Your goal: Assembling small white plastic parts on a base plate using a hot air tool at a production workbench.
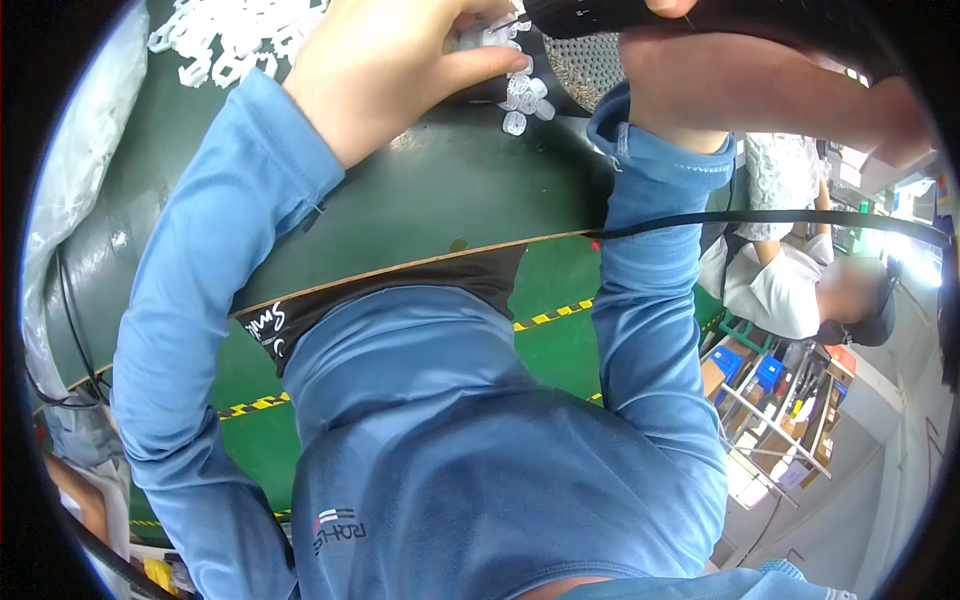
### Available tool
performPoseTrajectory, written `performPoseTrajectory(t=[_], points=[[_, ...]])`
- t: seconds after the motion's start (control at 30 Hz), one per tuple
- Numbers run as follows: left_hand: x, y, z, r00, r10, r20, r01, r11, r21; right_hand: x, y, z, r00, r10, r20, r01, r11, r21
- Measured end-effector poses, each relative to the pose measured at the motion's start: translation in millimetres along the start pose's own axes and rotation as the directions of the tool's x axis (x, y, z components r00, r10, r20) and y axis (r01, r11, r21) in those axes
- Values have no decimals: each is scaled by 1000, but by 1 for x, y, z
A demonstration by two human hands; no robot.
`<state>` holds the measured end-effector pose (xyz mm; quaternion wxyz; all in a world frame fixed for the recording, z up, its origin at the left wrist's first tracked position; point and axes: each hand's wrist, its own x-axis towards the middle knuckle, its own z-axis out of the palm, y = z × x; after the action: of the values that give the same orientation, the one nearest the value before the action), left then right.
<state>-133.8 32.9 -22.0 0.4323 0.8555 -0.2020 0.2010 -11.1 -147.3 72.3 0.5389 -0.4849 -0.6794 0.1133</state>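
At the top of the head view my left hand (pixel 390 75) reaches over the dark green table, thumb and fingers curled around the edge of a small pile of clear plastic pieces (pixel 525 97). Whether a piece is pinched between them is hidden. My right hand (pixel 730 85) is raised close to the camera at the upper right. It grips a glossy black object (pixel 780 22), whose kind I cannot tell; one fingertip shows on its far side. Below it, beside the clear pieces, is a round grey perforated surface (pixel 585 68), partly covered by the hand.
White plastic parts (pixel 235 38) lie heaped at the far left of the table (pixel 430 190). A clear plastic bag (pixel 85 150) hangs along the left edge. A black cable (pixel 780 217) crosses my right sleeve. Another person (pixel 780 290) is at the right, near a loaded shelf (pixel 775 420).
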Motion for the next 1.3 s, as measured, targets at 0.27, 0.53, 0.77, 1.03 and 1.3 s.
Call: performPoseTrajectory(t=[0.27, 0.53, 0.77, 1.03, 1.3], points=[[2, -1, 4, 1000, 8, -3, -8, 998, 59, 15, 1, 16, 998, -10, 55, 11, 1000, -12], [4, 5, -1, 998, -56, 24, 55, 998, 37, 13, -2, 10, 1000, 0, 23, -1, 999, 51], [-1, -3, 1, 998, -42, 41, 43, 999, -9, 28, 3, 70, 887, 220, -406, 31, 849, 528], [-7, -3, 2, 1000, -15, -25, 15, 1000, 4, 14, 10, 80, 784, 343, -518, 105, 748, 655], [-11, -1, 2, 999, -23, 37, 20, 998, 63, -10, 12, 45, 949, 160, -273, -133, 985, 112]])
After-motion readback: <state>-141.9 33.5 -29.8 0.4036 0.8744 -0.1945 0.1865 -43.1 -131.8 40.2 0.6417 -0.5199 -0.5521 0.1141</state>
